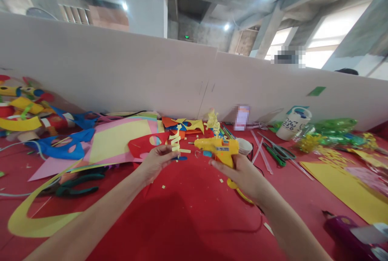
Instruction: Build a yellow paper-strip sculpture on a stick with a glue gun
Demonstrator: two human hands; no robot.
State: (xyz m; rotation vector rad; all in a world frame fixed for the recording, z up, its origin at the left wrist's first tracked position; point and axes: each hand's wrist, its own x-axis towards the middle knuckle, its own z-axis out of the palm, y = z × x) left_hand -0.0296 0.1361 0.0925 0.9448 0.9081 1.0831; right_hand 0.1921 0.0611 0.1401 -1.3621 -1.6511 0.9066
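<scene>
My right hand [238, 172] is wrapped round the handle of a yellow hot glue gun [218, 148], its nozzle pointing left. Opposite the nozzle, my left hand [160, 158] pinches a small pale-yellow paper piece [176, 139] that stands upright with jagged, folded strips. A gap shows between the nozzle and that piece. Behind the gun is a yellow ornament-like figure [213, 120], its details too small to make out. Just left of my left hand lies a red cut-out mask shape [148, 144].
Dark green-handled pliers [80, 186] and a curved yellow strip [39, 228] lie at left, near coloured sheets [115, 142]. On the right are scissors [280, 152], a white cup [294, 123], yellow sheets [348, 188] and a purple tool [345, 228]. A white partition [136, 67] runs behind.
</scene>
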